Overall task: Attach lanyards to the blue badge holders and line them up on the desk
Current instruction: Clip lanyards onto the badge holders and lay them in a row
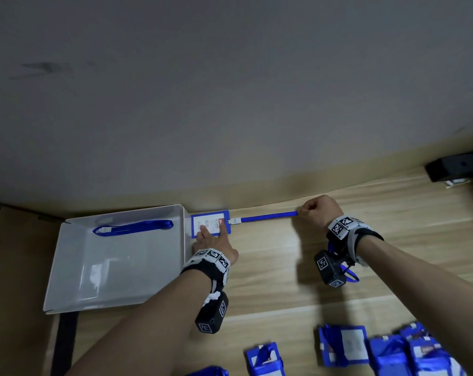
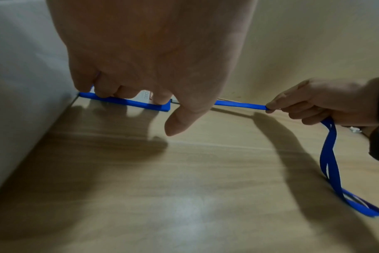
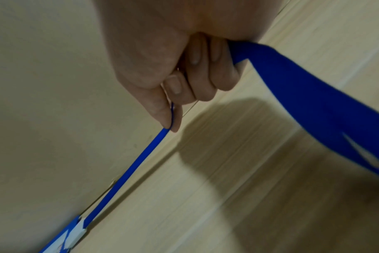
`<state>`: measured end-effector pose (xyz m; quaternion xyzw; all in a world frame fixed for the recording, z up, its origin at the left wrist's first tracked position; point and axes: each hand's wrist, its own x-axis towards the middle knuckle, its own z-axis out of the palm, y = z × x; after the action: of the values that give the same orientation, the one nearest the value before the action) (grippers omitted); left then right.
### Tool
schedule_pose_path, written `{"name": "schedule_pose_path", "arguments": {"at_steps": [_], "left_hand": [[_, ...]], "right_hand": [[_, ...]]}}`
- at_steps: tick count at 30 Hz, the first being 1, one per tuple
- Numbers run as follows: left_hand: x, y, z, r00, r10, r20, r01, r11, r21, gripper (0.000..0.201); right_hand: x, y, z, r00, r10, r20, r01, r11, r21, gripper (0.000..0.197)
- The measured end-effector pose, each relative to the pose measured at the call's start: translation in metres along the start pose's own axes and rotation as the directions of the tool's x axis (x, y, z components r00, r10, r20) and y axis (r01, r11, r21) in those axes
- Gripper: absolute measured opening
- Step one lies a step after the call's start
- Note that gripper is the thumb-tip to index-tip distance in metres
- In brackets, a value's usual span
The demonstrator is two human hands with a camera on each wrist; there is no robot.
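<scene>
A blue badge holder [image 1: 210, 222] lies flat on the wooden desk [image 1: 284, 267], between the white tray and the wall. My left hand [image 1: 212, 237] presses down on it with straight fingertips [image 2: 162, 101], the thumb held off to the side. A white clip [image 1: 234, 220] joins the holder to a blue lanyard [image 1: 267, 217], stretched taut to the right. My right hand [image 1: 308, 211] pinches the strap between thumb and forefinger [image 3: 173, 109], with the other fingers curled round it. The rest of the lanyard hangs from the fist as a loop [image 2: 329, 154] down to the desk.
The white tray [image 1: 116, 267] on the left holds another blue lanyard [image 1: 133, 227]. Several blue badge holders with lanyards [image 1: 343, 346] lie bunched at the near right. A black device [image 1: 457, 166] sits at the far right by the wall [image 1: 229, 104].
</scene>
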<state>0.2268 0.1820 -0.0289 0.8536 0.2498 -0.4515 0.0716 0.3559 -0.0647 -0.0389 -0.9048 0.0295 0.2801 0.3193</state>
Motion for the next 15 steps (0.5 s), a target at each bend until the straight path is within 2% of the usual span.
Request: {"name": "schedule_pose_path", "arguments": {"at_steps": [6,10,12,15], "left_hand": [[0.001,0.002,0.005,0.995,0.015,-0.099,-0.005,0.995,0.101,0.089],[0.001,0.0,0.007,0.985,0.044,-0.17,-0.016,0.986,0.163,0.083],[0.002,0.0,0.008,0.983,0.049,-0.178,-0.026,0.991,0.13,0.081],[0.002,0.001,0.009,0.979,0.024,-0.203,-0.033,0.998,-0.044,0.077]], "right_hand": [[0.002,0.006,0.005,0.996,0.062,-0.063,-0.064,0.997,-0.03,0.014],[0.005,0.015,0.007,0.991,0.114,-0.073,-0.114,0.993,0.006,0.018],[0.006,0.017,0.007,0.988,0.132,-0.079,-0.13,0.991,0.034,0.02],[0.009,0.018,0.005,0.986,0.154,-0.071,-0.148,0.986,0.079,0.022]]}}
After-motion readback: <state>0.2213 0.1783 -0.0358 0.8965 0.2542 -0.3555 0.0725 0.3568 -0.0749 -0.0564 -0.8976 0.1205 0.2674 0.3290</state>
